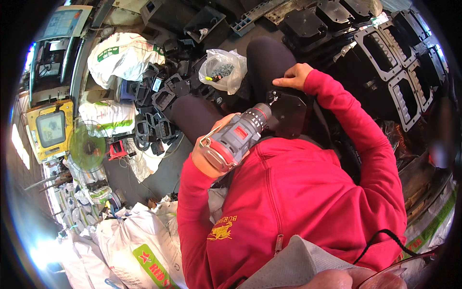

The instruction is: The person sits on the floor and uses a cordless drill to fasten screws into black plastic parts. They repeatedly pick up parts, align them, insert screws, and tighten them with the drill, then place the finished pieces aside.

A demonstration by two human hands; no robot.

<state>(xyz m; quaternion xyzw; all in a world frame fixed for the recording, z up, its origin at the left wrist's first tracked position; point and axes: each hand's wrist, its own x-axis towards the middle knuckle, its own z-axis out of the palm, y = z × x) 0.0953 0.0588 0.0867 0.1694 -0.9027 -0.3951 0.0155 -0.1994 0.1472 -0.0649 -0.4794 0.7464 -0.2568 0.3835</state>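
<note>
A grey and black cordless drill (236,138) with red details is gripped in my left hand (208,156), its handle mostly hidden. Its chuck points up and right, and the bit meets the far left corner of a black plate-like part (287,113) on my lap. A small shiny screw head seems to sit at that corner; the exact contact is too small to make out. My right hand (294,77) is closed at the far edge of the same part, thumb toward the corner. Beyond my knees stands a clear plastic bag (224,72) of small screws.
Black frames with handle-like bars (404,98) are stacked on the right, near several black plates (303,26). More black parts (163,98) lie in a heap on the left. A fan (88,147), a yellow-framed device (49,127) and white sacks (137,241) surround me.
</note>
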